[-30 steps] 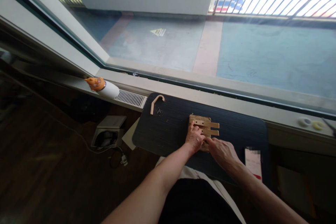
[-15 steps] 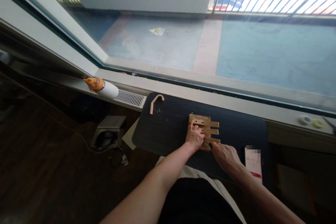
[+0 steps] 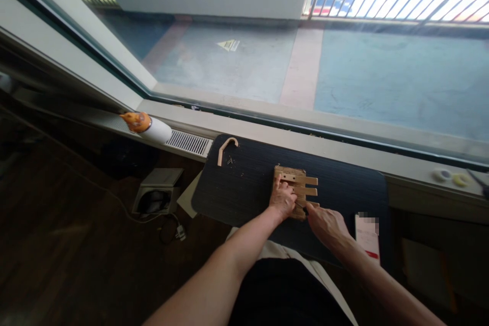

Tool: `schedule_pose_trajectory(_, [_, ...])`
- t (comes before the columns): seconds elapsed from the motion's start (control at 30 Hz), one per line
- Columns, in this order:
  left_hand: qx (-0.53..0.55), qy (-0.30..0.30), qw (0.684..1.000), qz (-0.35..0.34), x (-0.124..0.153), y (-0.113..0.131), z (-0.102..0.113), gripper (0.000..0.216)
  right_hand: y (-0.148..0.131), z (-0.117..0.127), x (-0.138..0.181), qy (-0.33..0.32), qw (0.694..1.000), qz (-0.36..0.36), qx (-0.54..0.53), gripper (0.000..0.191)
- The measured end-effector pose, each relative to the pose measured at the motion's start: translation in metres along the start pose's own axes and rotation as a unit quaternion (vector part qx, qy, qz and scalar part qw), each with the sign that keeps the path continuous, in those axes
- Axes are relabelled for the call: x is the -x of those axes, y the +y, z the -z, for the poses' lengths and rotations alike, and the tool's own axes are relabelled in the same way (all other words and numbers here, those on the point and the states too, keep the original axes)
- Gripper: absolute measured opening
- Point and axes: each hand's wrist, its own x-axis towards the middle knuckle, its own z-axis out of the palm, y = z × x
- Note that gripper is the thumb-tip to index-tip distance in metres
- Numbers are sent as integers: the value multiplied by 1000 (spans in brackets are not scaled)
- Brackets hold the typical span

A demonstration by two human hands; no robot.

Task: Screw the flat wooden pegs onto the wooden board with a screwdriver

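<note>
A small wooden piece made of flat slats lies on a dark tabletop. My left hand presses down on its left part, fingers curled over the wood. My right hand is closed at the piece's near right corner, pinching a thin dark tool whose tip touches the wood. A curved wooden hook piece lies apart at the tabletop's far left corner, with small specks beside it.
A white and orange bottle lies on the window ledge at left beside a vent grille. A white card sits at the tabletop's right. Tape rolls rest on the ledge at far right. A floor box with cables is below left.
My right hand slid slightly back from the wooden piece toward me and to the right. The left hand stayed pressed on the wood.
</note>
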Motion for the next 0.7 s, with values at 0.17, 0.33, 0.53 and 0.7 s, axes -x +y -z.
schedule_pose_trajectory(0.17, [-6,0,1000,-17,4,-2,6,20,2,7,-1,17,1000,13,-3,29])
schedule_pose_trajectory(0.33, [-2,-1,1000,-12,3,-1,6,15,-3,12,-4,28,1000,12,-1,28])
schedule_pose_trajectory(0.53, [5,-1,1000,-2,2,0,5,14,-11,11,-4,40,999,11,0,26])
schedule_pose_trajectory(0.7, [9,4,1000,-3,2,1,6,15,-12,19,-4,47,998,39,-2,27])
